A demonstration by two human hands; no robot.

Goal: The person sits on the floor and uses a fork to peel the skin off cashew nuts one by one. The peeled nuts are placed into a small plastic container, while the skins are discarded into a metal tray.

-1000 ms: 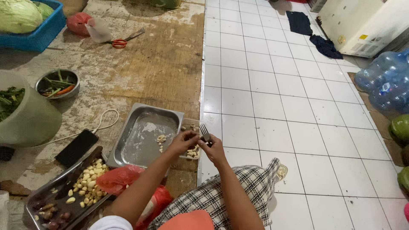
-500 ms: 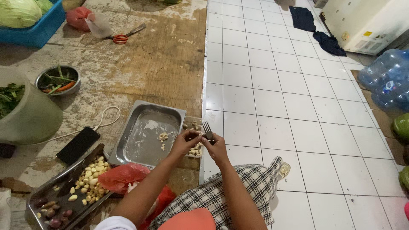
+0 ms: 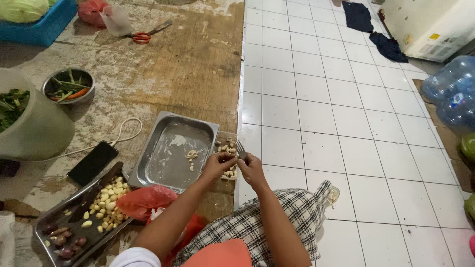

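At the far left edge of the floor a pale bucket [image 3: 29, 129] with green leaves is seen, and behind it a small metal bowl [image 3: 68, 85] with vegetable pieces. A blue crate [image 3: 42, 23] lies in the far left corner, and red-handled scissors [image 3: 147, 34] lie on the worn brown part of the floor near the far edge. Nearer, a dark phone [image 3: 92, 162] with a white cable is placed beside a long metal tray [image 3: 69, 212] that holds peeled garlic cloves [image 3: 106, 205] and some dark shallots. A red plastic bag [image 3: 146, 200] lies just beside that tray.

A deeper steel pan [image 3: 173, 151] stands in the middle, almost empty, with a few peel pieces inside. Its right rim is just beside the line where the brown floor meets the white tiles [image 3: 316, 99].

The left hand [image 3: 220, 164] is closed narrowly around a small garlic clove [image 3: 228, 159], which is mostly hidden by the fingers, so its long axis cannot be told. The right hand [image 3: 252, 169] is closed on a knife [image 3: 241, 148], whose blade points away from the person, toward the far edge. Both hands touch each other above a small heap of cloves [image 3: 227, 148] at the tile line.

To the right, the white tiles are open up to dark cloths [image 3: 373, 32], a white appliance [image 3: 430, 24] and blue water bottles [image 3: 452, 91] at the right edge.
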